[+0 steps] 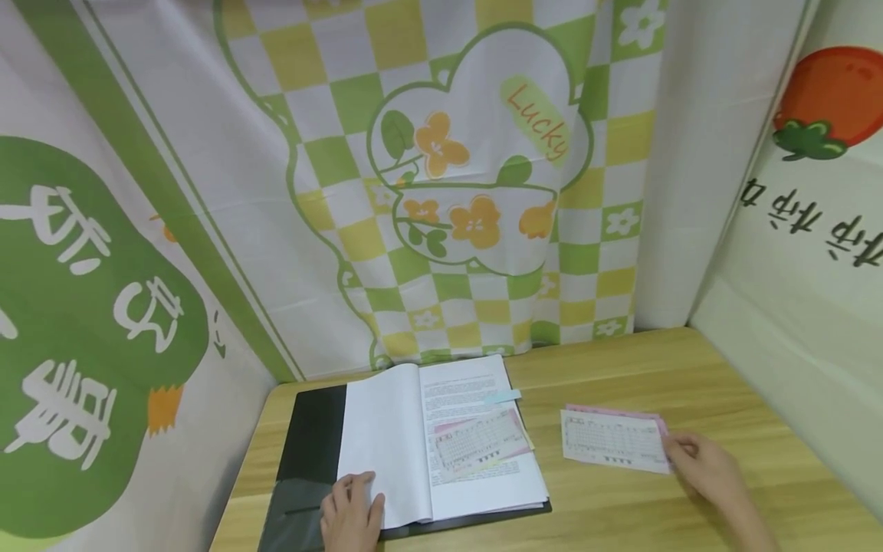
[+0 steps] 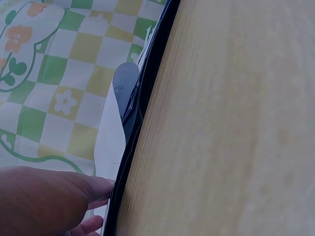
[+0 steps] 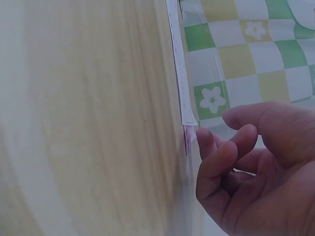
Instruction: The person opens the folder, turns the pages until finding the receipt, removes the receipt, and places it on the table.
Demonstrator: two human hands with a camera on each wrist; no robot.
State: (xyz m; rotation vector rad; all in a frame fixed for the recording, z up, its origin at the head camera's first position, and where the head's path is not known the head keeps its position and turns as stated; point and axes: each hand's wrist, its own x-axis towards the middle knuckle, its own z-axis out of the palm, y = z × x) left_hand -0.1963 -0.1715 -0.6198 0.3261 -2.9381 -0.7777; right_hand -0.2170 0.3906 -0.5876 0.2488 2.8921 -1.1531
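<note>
A black folder (image 1: 313, 429) lies spread on the table with a stack of white sheets in it. My left hand (image 1: 353, 512) rests on the lower part of the blank turned page (image 1: 382, 452). On the printed right page (image 1: 476, 498) lies a receipt slip (image 1: 479, 445), with pink and yellow edges showing under it. To the right of the folder is a second set of slips (image 1: 610, 441), white over pink. My right hand (image 1: 707, 464) is at its right edge. In the right wrist view the fingers (image 3: 216, 162) are loosely bent and the thumb stands apart from them.
A pale blue tab (image 1: 502, 396) sticks out from the right page's edge. The wooden table (image 1: 621, 521) meets a checked cloth (image 1: 441, 307) at the back and printed cloth walls (image 1: 793, 330) at the sides.
</note>
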